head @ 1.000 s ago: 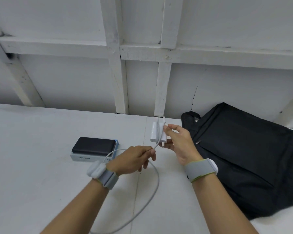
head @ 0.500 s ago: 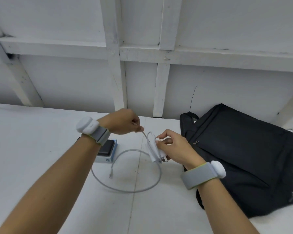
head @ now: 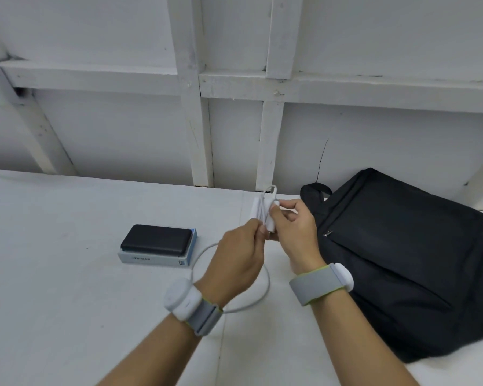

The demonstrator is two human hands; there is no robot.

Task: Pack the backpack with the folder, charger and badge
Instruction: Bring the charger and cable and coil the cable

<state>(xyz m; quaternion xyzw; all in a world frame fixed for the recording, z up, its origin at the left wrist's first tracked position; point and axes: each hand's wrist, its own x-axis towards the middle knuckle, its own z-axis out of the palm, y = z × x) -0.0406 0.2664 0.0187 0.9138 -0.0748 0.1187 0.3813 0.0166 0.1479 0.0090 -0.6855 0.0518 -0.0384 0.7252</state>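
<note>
My right hand holds a white charger block above the table, with turns of its white cable wound around it. My left hand pinches the cable right below the block. The rest of the cable hangs in a loop down to the table between my wrists. A black backpack lies flat and closed on the table to the right of my hands. No folder or badge is in view.
A black power bank rests on a light blue-grey box left of my hands. The white table ends at a white framed wall behind.
My left hand has come down from above the power bank to just below the charger, bringing the cable around the block. The loose loop on the table has shrunk.
</note>
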